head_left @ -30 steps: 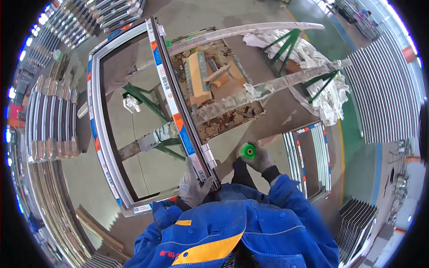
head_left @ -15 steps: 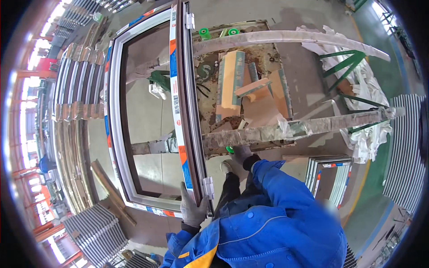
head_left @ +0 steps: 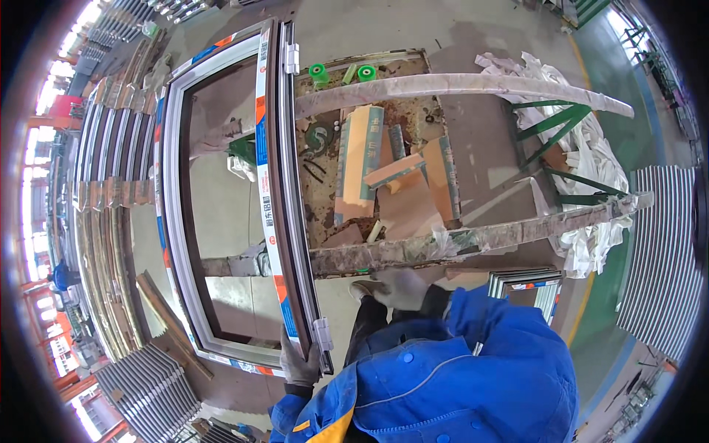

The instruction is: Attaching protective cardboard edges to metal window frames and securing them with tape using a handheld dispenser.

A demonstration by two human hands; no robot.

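A large rectangular window frame, dark brown and silver with printed protective tape, lies across two wrapped rails on the left. White hinges sit along its right side. My left hand, in a grey glove, grips the frame's near right corner just below the nearer hinge, thumb on top; the fingers underneath are partly hidden. My right hand, also gloved, is smeared by motion in front of my body, close to the near wrapped rail and apart from the window frame. Its fingers cannot be made out.
Beyond the near rail, a worn board carries cardboard pieces and green rollers. The far wrapped rail runs right to green supports beside white sheeting. Stacked frames stand to my right; bundled profiles lie left.
My right hand has come back from beside the near rail toward my body and is now blurred. My left hand keeps its hold on the frame's corner. The view has shifted slightly.
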